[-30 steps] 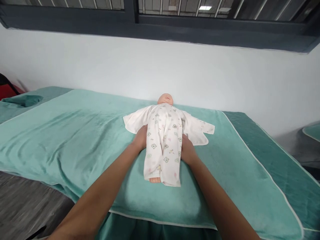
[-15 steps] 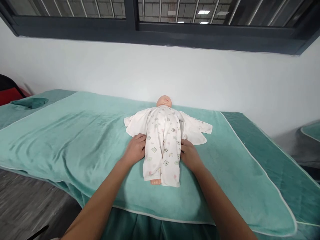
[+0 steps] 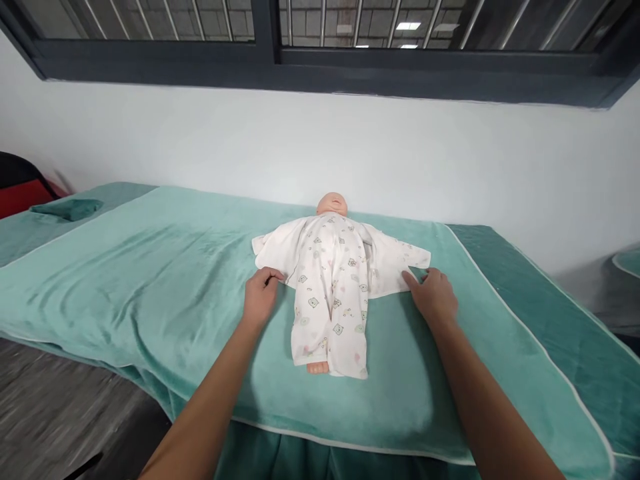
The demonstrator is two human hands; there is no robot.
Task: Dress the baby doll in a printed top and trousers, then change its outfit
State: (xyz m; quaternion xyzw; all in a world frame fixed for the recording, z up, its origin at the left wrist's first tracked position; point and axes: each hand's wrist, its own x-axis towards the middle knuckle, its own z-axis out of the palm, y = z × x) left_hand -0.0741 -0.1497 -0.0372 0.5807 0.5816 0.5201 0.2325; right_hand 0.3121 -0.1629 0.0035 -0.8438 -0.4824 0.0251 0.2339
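Observation:
A baby doll (image 3: 332,203) lies on its back with its head toward the wall. It wears a white long-sleeved baby shirt (image 3: 393,267), spread out to both sides, and white printed baby trousers (image 3: 330,293). One foot (image 3: 318,367) shows below a trouser leg. At the shirt's left lower corner, my left hand (image 3: 261,297) is closed, pinching the edge between thumb and fingers. My right hand (image 3: 434,297) is by the shirt's right corner. Its thumb touches the cloth there, and the fingers stay apart from the thumb, just under the sleeve cuff.
A light green blanket (image 3: 190,267) with a pale edge covers the bed, over a darker green cover (image 3: 565,320). A folded green cloth (image 3: 67,209) and a red and black object (image 3: 23,190) are at the left. A white wall (image 3: 225,140) and a barred window stand behind.
Both hands have moved outward from beside the trousers to the shirt's lower corners. The right side of the shirt is spread wider and lower. The view has shifted slightly.

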